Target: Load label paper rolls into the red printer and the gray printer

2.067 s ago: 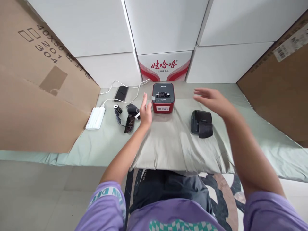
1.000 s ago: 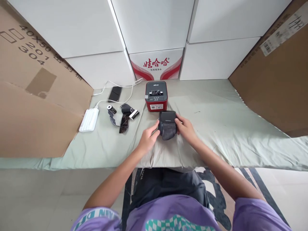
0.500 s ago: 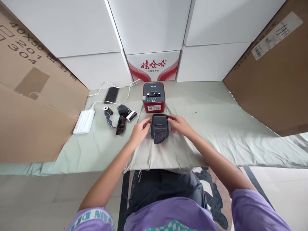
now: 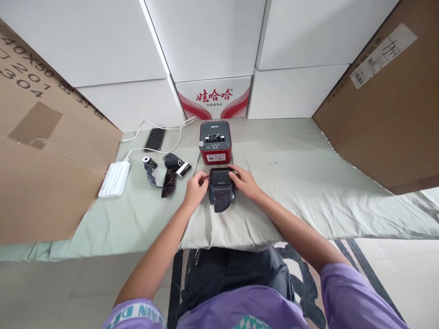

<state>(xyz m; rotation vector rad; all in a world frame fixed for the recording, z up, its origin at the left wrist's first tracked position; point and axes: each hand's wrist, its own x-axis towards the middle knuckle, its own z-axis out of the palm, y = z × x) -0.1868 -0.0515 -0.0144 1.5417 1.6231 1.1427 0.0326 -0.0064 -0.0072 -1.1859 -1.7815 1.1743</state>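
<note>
A small black printer point(image 4: 220, 177) lies on the cloth-covered table in front of me, a dark strip of paper point(image 4: 222, 199) hanging out over its near end. My left hand point(image 4: 197, 188) has its fingers curled in, with the thumb and fingertips against the printer's left edge. On the other side my right hand point(image 4: 245, 182) grips the right edge, thumb on the top and fingers toward the far corner. Just behind it stands a red and black printer point(image 4: 215, 142) with dark paper at its slot. The undersides of both hands' grip are hidden.
Left of my hands lie paper rolls point(image 4: 150, 161) and dark strips point(image 4: 169, 183). A phone point(image 4: 155, 139), white cables and a white power bank point(image 4: 115, 179) are farther left. Cardboard boxes point(image 4: 37, 173) flank the table, and white boxes point(image 4: 214, 98) line the back.
My right hand has closed onto the small printer's right side, its thumb now on the top. My left fingers have drawn in against the left edge. The view has shifted slightly.
</note>
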